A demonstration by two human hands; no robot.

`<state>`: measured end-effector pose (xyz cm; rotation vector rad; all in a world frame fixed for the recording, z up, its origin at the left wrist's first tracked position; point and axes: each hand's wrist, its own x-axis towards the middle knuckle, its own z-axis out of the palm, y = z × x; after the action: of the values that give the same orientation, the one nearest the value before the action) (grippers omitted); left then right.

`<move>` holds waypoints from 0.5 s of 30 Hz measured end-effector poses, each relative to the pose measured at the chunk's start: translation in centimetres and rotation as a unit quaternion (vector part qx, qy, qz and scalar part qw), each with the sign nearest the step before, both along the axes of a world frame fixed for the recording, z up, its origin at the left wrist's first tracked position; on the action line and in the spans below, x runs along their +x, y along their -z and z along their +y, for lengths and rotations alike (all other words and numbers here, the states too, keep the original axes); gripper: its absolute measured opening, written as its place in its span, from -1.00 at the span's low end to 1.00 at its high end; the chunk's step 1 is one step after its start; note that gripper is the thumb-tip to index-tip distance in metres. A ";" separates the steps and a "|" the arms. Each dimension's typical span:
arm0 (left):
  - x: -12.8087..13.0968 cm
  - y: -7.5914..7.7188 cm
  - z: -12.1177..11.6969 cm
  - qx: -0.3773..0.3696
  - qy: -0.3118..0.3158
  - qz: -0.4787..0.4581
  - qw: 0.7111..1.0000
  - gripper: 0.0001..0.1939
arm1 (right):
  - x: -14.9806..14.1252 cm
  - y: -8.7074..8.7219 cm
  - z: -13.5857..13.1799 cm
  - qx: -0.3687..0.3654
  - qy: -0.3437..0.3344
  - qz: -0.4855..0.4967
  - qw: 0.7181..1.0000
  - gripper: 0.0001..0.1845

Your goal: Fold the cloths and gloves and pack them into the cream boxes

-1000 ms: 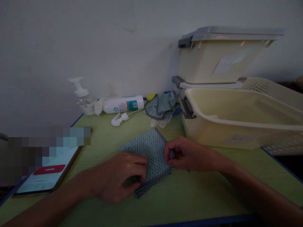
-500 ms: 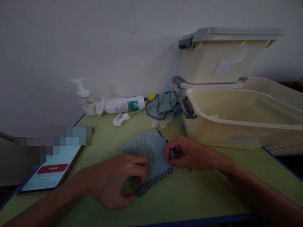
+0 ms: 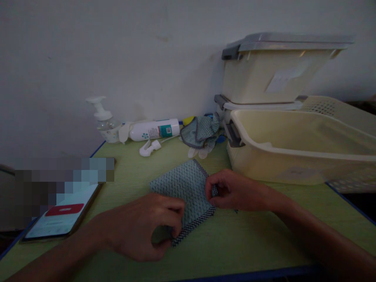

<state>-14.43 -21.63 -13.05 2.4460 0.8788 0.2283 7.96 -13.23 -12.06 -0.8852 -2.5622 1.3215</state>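
A blue-green textured cloth [image 3: 188,192] with a black-and-white checked border lies folded on the green table. My left hand [image 3: 149,225] is over its near left corner, thumb and fingers curled in and closing on the edge there. At the right corner, my right hand [image 3: 223,190] pinches the checked border between thumb and fingers. Parts of the cloth beneath both hands are hidden.
Behind lie a crumpled cloth [image 3: 201,131], a white bottle [image 3: 155,130], a spray nozzle [image 3: 149,148] and a pump bottle [image 3: 107,125]. A phone [image 3: 55,219] rests at left. Cream bins [image 3: 293,164] and a lidded box [image 3: 264,78] stand at right.
My left hand has shifted slightly right, its thumb and fingers drawn nearer each other at the cloth's corner. My right hand has stayed nearly still.
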 end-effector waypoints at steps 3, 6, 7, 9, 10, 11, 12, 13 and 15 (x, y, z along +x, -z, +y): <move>0.1 -0.1 -0.1 0.017 -0.003 -0.014 1.000 -0.76 | 0.1 0.0 0.0 -0.002 -0.001 -0.002 1.000 -0.90; 0.2 0.0 -0.2 0.028 -0.001 -0.017 0.999 -0.76 | 0.1 0.1 0.1 -0.001 -0.002 -0.005 1.000 -0.91; 0.2 0.1 -0.3 0.027 0.001 -0.013 1.000 -0.76 | 0.1 0.1 0.1 0.001 -0.002 -0.005 1.000 -0.91; 0.2 0.3 -0.3 0.019 0.003 -0.002 1.000 -0.77 | 0.1 0.1 0.1 0.004 -0.001 -0.007 1.000 -0.90; 0.2 0.4 -0.2 0.013 0.003 0.004 1.000 -0.77 | 0.1 0.1 0.1 0.006 -0.001 -0.007 1.000 -0.90; 0.2 0.4 -0.2 0.007 0.003 0.008 1.000 -0.78 | 0.1 0.1 0.0 0.009 -0.001 -0.006 1.000 -0.90; 0.2 0.5 -0.2 0.001 0.004 0.010 1.000 -0.78 | 0.1 0.1 0.0 0.011 -0.001 -0.005 1.000 -0.90; 0.2 0.5 -0.1 -0.004 0.004 0.009 1.000 -0.78 | 0.1 0.1 0.0 0.012 -0.001 -0.005 1.000 -0.90; 0.2 0.4 0.0 -0.013 0.003 0.008 1.000 -0.78 | 0.1 0.1 -0.1 0.015 0.000 -0.004 1.000 -0.90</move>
<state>-14.18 -21.66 -13.49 2.4297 0.8764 0.1947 8.05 -13.28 -12.12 -0.8875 -2.5801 1.2797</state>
